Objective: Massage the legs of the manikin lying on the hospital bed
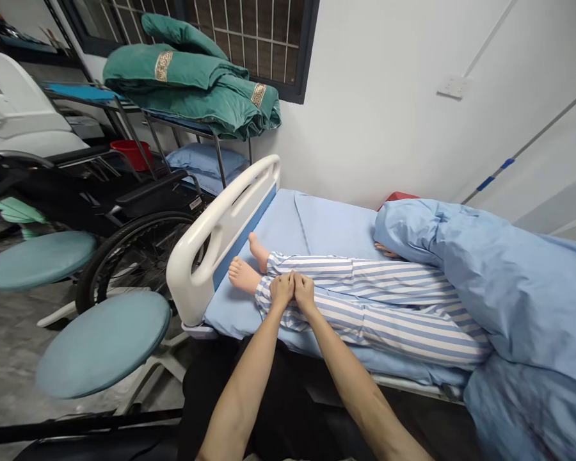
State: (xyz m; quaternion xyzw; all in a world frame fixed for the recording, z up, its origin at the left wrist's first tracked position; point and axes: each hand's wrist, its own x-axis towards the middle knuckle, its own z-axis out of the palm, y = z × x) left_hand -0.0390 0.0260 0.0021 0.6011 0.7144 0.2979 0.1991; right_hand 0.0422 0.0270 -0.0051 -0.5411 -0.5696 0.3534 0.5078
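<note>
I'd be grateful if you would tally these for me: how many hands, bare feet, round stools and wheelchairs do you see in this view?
Hands: 2 (left hand, right hand)
Bare feet: 2 (upper foot, lower foot)
Round teal stools: 2 (far stool, near stool)
Wheelchairs: 1 (black wheelchair)
Total: 7

Hospital ward: railed bed, wheelchair

- Left hand and right hand rest together on a striped pajama leg
- Bare feet lie near a white bed footboard
- Wheelchair parked beside the footboard
</note>
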